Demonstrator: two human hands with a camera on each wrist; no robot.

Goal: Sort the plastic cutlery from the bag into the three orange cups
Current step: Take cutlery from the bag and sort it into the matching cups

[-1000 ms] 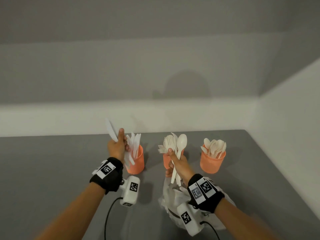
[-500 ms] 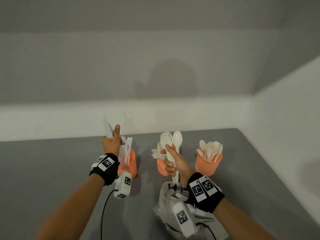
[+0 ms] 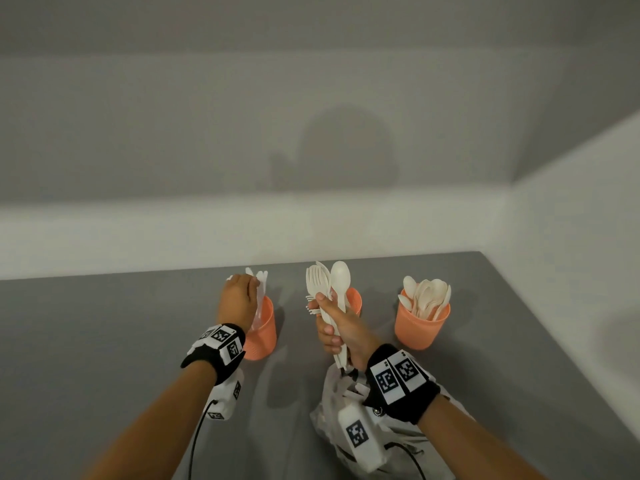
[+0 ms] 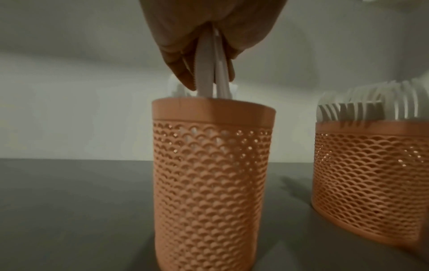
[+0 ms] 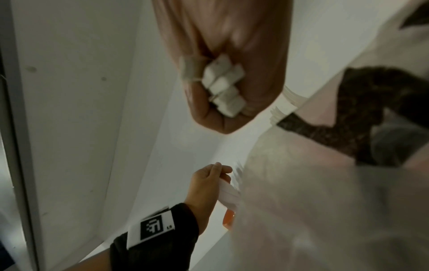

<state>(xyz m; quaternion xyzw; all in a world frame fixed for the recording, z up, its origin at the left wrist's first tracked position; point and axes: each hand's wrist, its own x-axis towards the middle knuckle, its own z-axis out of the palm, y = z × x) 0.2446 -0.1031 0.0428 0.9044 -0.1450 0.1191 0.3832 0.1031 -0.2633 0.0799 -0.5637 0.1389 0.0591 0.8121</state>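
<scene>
Three orange mesh cups stand in a row on the grey table. The left cup (image 3: 263,329) (image 4: 212,176) holds white knives. My left hand (image 3: 239,299) (image 4: 209,55) pinches a knife (image 4: 205,73) whose lower end is down inside that cup. The middle cup (image 3: 355,299) (image 4: 371,174) holds forks and is partly hidden behind my right hand (image 3: 337,327). That hand grips a bundle of white forks and a spoon (image 3: 332,289) upright, with the handle ends (image 5: 224,86) showing in the right wrist view. The right cup (image 3: 420,325) is full of spoons. The clear plastic bag (image 3: 346,431) lies under my right wrist.
A pale wall (image 3: 311,220) runs behind the cups and another closes the right side (image 3: 571,254). Bare grey tabletop (image 3: 104,341) stretches to the left of the cups. Wrist-camera cables hang below both forearms.
My left hand has come down from above the left cup, lowering the knife into it. The right hand keeps its bundle upright, almost where it was.
</scene>
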